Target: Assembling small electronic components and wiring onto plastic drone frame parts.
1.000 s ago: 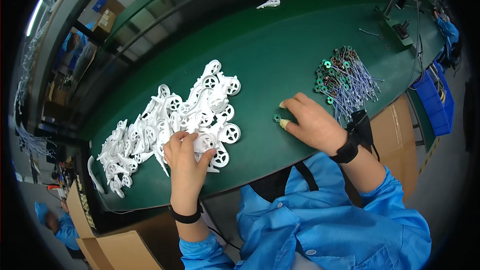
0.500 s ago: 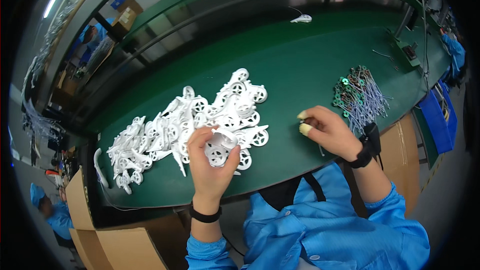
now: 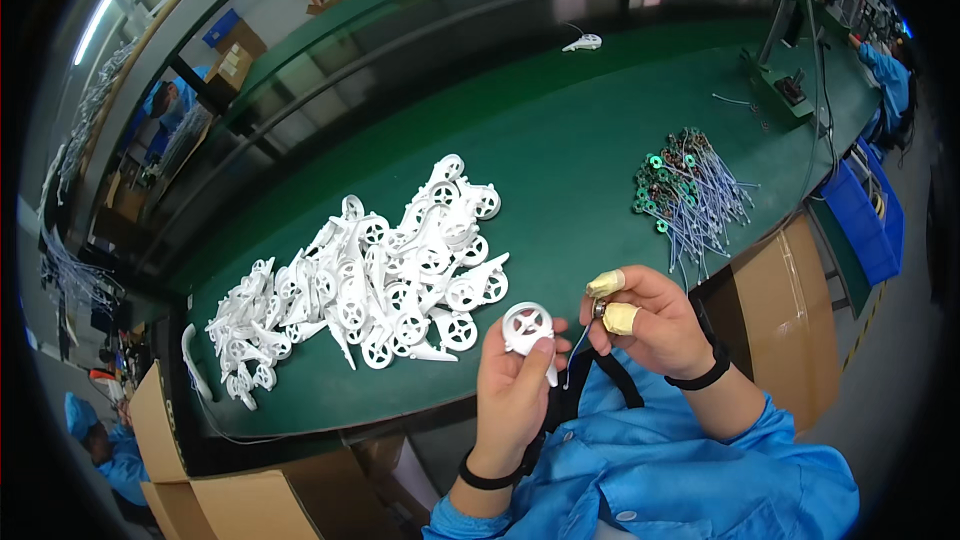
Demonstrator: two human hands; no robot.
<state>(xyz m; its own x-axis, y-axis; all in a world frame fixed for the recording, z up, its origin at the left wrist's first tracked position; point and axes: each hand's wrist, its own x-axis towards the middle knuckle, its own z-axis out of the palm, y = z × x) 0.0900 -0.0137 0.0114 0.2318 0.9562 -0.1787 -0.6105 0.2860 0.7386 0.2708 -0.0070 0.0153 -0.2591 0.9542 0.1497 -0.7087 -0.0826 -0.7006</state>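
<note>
My left hand (image 3: 512,395) is closed around a white plastic housing (image 3: 527,327), its round spoked end facing up and its narrow tail pointing down past my thumb. Close to its right, my right hand (image 3: 655,325) pinches a small round metal part with a wire (image 3: 599,309) between thumb and forefinger. Yellowish covers wrap those two fingertips. A thin blue wire hangs from the part. The two pieces are near each other but apart. Many similar white housings (image 3: 395,285) lie heaped to the left.
A pile of wired round parts (image 3: 690,190) with green discs lies at the right of the green bench (image 3: 560,180). One white housing (image 3: 584,42) sits at the back. Cardboard boxes (image 3: 250,505) stand below the front edge, and a blue bin (image 3: 870,225) is at far right.
My left hand has brought the housing away from the heap, rightward and nearer to me. My right hand has come down beside it with the small wired part. The head view has shifted slightly.
</note>
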